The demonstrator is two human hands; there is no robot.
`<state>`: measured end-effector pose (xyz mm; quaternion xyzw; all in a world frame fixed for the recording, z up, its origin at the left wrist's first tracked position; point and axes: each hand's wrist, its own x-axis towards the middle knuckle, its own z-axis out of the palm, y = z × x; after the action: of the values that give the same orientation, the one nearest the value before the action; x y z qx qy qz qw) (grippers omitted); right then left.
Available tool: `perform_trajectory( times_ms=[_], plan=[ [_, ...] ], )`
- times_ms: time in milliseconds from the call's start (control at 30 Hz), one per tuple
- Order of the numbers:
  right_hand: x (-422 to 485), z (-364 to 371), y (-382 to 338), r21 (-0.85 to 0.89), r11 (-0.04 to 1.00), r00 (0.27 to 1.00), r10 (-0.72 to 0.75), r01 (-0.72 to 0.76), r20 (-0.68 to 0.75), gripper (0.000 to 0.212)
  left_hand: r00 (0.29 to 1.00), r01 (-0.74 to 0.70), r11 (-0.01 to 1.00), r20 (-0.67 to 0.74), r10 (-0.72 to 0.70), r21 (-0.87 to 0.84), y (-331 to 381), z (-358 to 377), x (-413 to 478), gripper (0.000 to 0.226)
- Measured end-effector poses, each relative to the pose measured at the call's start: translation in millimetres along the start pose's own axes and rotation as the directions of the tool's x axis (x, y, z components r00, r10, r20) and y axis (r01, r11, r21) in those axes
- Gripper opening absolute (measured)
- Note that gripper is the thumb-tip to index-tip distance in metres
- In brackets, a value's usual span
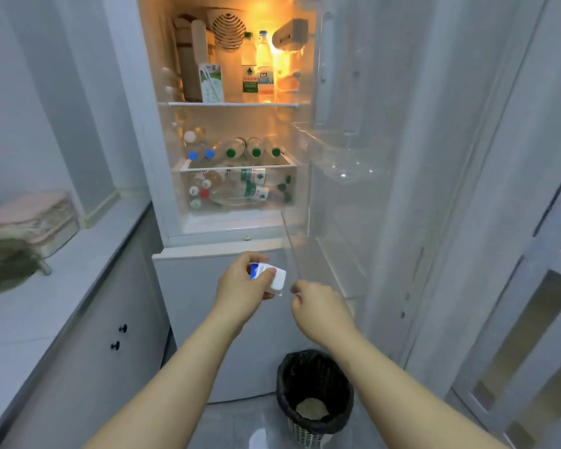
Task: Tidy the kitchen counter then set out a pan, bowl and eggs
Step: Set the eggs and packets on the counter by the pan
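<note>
I stand before an open fridge [172, 189] with its light on. My left hand [240, 286] grips a small white carton with a blue label [274, 277], held low in front of the closed lower fridge door. My right hand [318, 306] hovers just right of the carton, fingers curled, near the edge of the open fridge door [353, 205]; whether it pinches anything I cannot tell. A milk carton [212, 82] and bottles [256, 69] stand on the top shelf. Several water bottles [237, 150] lie on the lower shelf and in the clear drawer [240, 189].
A white counter [46, 286] with cabinet knobs [119, 337] runs along the left; a pink stacked container [33, 222] and a glass lid [4, 264] sit on it. A black-lined wire bin [314, 390] stands on the floor below my arms. A panelled door [515, 319] is at right.
</note>
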<state>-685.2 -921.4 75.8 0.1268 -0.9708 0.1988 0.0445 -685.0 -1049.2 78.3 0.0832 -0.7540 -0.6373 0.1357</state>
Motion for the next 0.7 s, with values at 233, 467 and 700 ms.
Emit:
perform_trajectory(
  times_ms=[233, 467, 700],
  plan=[
    [-18.0, -41.9, -62.9, 0.019, 0.921, 0.917, -0.385, 0.389, -0.107, 0.026, 0.983, -0.058, 0.997, -0.176, 0.049, -0.048, 27.7, -60.8, -8.2, 0.015],
    [-27.0, -73.1, -108.8, -0.525, 0.572, 0.531, -0.811, 0.63, -0.246, 0.026, 0.946, -0.17, 0.983, -0.291, 0.145, -0.062, 64.5, -109.0, -15.8, 0.016],
    [17.0, -67.1, -118.2, -0.806, 0.38, 0.431, -0.885, 0.455, -0.174, 0.028, 0.92, -0.153, 0.987, -0.371, 0.126, -0.043, 66.9, -160.2, -10.8, 0.012]
  ],
)
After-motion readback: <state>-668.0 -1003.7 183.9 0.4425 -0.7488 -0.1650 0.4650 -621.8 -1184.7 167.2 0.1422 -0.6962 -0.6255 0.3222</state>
